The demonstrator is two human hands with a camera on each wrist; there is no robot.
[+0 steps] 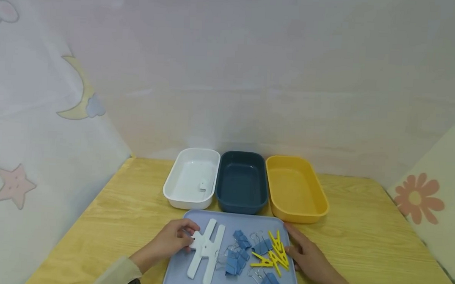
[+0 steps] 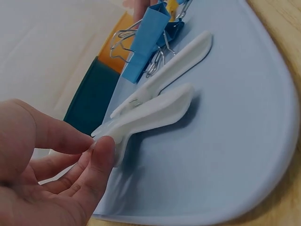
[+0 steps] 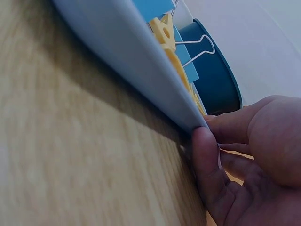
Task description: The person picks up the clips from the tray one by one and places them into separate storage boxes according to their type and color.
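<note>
My left hand [image 1: 171, 240] pinches the end of a white plastic clip [image 2: 155, 110] between thumb and forefinger, over the left part of the light blue tray [image 1: 178, 271]. Close beside it lies a second white clip [image 2: 176, 66]; the two overlap in the head view. At the tray's right edge, my right hand [image 1: 313, 261] grips the rim, its thumb [image 3: 205, 146] against the outer side. Several blue binder clips [image 1: 232, 263] with wire handles lie mid-tray and toward the right. Several yellow clothespins [image 1: 279, 254] are piled near the right hand.
Behind the tray, three bins stand side by side: a white bin [image 1: 188, 201] with a small white piece [image 1: 202, 186] inside, a dark blue bin [image 1: 241, 206] and a yellow bin [image 1: 300, 217]. All stand on a wooden table [image 1: 364, 232] against a pale printed cloth [image 1: 253, 75].
</note>
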